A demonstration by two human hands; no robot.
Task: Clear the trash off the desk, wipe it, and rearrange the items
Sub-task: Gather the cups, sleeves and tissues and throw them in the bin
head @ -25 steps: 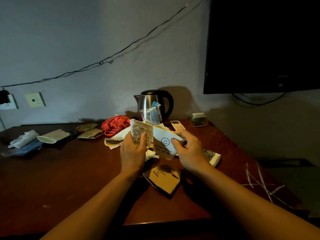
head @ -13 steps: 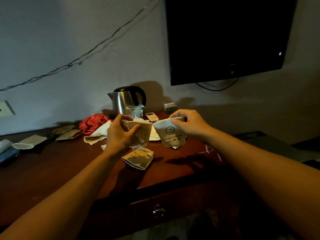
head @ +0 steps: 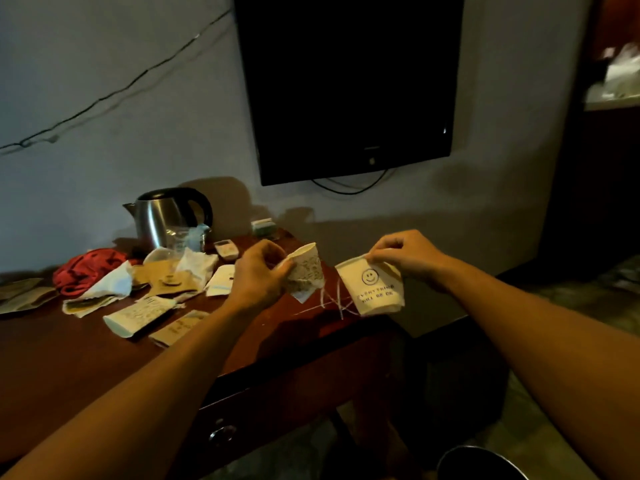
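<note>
Kettle [head: 160,218] behind, seemingly, litter [head: 136,315] on desk [head: 69,362].

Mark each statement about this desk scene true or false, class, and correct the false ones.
1. The right hand pinches the rim of a white paper cup printed with a smiley face. True.
2. The left hand is empty. False: it grips a patterned paper cup.
3. A stainless steel kettle with a black handle stands at the back of the brown wooden desk. True.
4. The crumpled red cloth lies right of the kettle. False: it lies left of it.
5. The wall-mounted black television shows a picture. False: its screen is dark.
</note>
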